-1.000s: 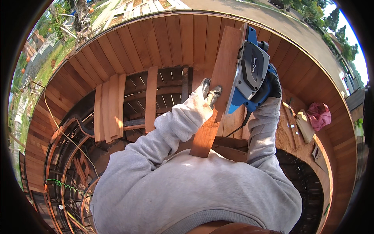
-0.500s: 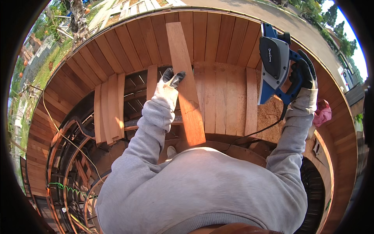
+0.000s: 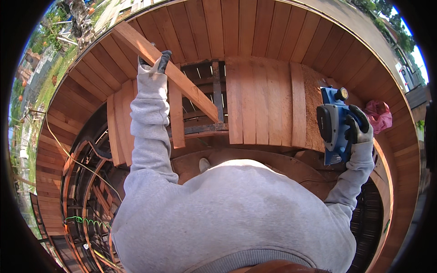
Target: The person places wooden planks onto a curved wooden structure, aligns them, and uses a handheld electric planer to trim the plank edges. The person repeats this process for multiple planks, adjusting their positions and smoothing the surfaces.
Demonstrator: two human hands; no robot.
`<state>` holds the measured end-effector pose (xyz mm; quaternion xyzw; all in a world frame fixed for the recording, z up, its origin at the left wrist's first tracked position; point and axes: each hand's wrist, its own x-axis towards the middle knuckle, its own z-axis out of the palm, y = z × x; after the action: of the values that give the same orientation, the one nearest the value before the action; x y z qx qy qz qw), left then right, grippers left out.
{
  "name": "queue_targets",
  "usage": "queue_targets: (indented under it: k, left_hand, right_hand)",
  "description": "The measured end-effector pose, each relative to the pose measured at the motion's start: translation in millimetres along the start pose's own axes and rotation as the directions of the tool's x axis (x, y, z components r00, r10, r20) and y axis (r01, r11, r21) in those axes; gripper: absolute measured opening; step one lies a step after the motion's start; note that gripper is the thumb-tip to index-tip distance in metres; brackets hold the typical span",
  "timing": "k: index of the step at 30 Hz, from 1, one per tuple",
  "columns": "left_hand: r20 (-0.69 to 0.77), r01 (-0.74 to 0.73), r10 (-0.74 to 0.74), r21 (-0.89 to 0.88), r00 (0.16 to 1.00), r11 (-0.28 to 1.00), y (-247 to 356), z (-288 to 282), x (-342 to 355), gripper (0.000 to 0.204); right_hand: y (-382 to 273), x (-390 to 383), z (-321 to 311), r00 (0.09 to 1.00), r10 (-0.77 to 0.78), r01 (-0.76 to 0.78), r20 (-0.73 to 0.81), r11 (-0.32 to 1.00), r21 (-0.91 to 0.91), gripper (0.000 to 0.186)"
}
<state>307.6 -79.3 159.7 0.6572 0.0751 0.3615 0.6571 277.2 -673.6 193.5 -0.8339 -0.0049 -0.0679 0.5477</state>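
Clasping a wooden plank [image 3: 182,83] that slants across it, the left hand [image 3: 152,70] is well apart from the right hand [image 3: 357,126], which grips a blue power planer [image 3: 335,123]. Between the hands lie side-by-side boards [image 3: 261,102], with sawdust [image 3: 313,102] near the planer; a pink bundle [image 3: 378,116] rests near the right hand.

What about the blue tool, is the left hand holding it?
No, the right hand holds the blue tool; the left hand holds a board.

Your board [image 3: 191,91] is wood, smooth and matt. Your power planer [image 3: 339,120] is blue, plastic-looking, with a slight sheen. Your sweatshirt [image 3: 227,214] is matt grey cloth. At right, the sawdust [image 3: 312,107] is rough and granular.
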Motion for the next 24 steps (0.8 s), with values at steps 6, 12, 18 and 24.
queue_targets:
  k: [6,12,18,24]
  left_hand:
    - [0.212,0.365,-0.299,-0.450,0.930,0.815,-20,-12,20,0.039]
    - [0.455,0.221,0.005,-0.442,0.890,0.869,-107,1,-21,0.023]
    - [0.426,0.010,0.003,-0.026,0.905,1.000,-150,20,-86,0.032]
    - [0.571,0.045,-0.077,0.071,0.817,0.997,-159,25,-123,0.029]
  right_hand:
    - [34,-28,-11,0.996,0.082,-0.079,-0.046,0.994,0.078,0.043]
    - [33,-47,4,0.983,0.160,-0.148,-0.087,0.981,0.126,0.044]
    - [54,-47,5,0.967,0.214,-0.195,-0.136,0.971,0.141,0.043]
    - [72,-49,0,0.972,0.202,-0.190,-0.117,0.976,0.102,0.043]
